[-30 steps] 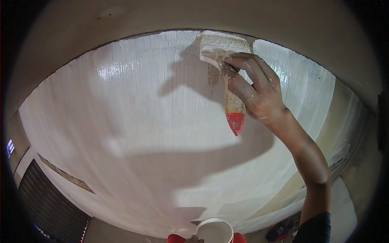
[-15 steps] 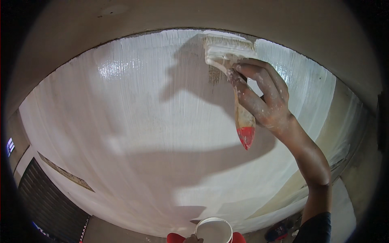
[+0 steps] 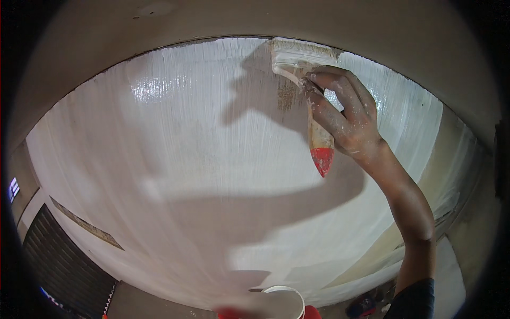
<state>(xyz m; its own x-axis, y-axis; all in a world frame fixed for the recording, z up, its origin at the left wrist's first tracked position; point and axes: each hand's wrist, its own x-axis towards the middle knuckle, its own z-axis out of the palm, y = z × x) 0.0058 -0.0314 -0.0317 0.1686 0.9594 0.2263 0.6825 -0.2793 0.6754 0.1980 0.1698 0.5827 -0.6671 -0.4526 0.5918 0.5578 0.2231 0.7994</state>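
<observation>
My right hand (image 3: 350, 109) pinches a wide flat paintbrush (image 3: 321, 135) near its head, fingers and thumb closed round the upper handle. The wooden handle ends in a red tip pointing down. Its bristles press against the top of a wall (image 3: 186, 154) coated in streaky white paint. Just below the brush head, a brownish patch shows through the coat. At the lower edge is a white-rimmed bucket (image 3: 279, 288) holding pale paint. My left hand (image 3: 249, 312) is a blurred smear beside the bucket's rim; its fingers cannot be made out.
Above the wall's top edge runs a grey-brown ceiling (image 3: 212, 18). A dark ribbed shutter (image 3: 58, 250) is at the lower left, below a narrow slot (image 3: 87, 223) in the wall. Toward the right the wall has beige, thinly coated strips (image 3: 443, 138). Red shapes (image 3: 312, 312) flank the bucket.
My right hand has pushed the brush slightly upward, so its bristles now reach the wall's top edge. My left hand, earlier seen at the bucket's rim, is now blurred.
</observation>
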